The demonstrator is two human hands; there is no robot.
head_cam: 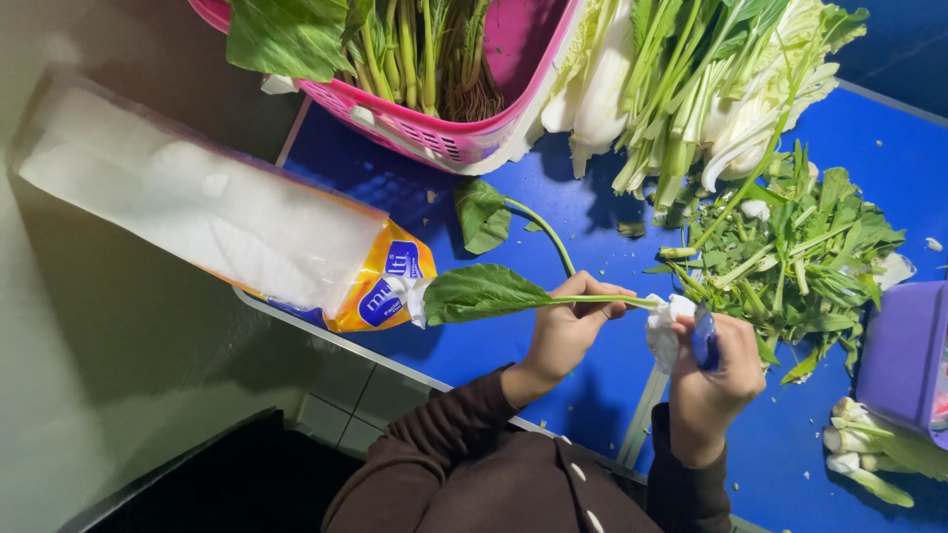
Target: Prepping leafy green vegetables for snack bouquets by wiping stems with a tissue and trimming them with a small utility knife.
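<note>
My left hand (570, 328) pinches the stem of a long leafy green (484, 293), held level over the blue table (513, 212), its broad leaf pointing left. My right hand (719, 372) grips a small blue-handled knife (705, 339) together with a crumpled white tissue (667, 321) right at the stem's cut end. A second loose leaf with a curved stalk (484, 212) lies on the table just beyond my left hand.
A pink basket (464, 138) of greens stands at the back. Whole pale-stemmed greens (691, 89) are heaped at the back right, cut trimmings (800, 257) beside them. A pack of white tissue (207, 212) lies left; a purple tub (904, 355) and cut stem ends (869, 464) sit right.
</note>
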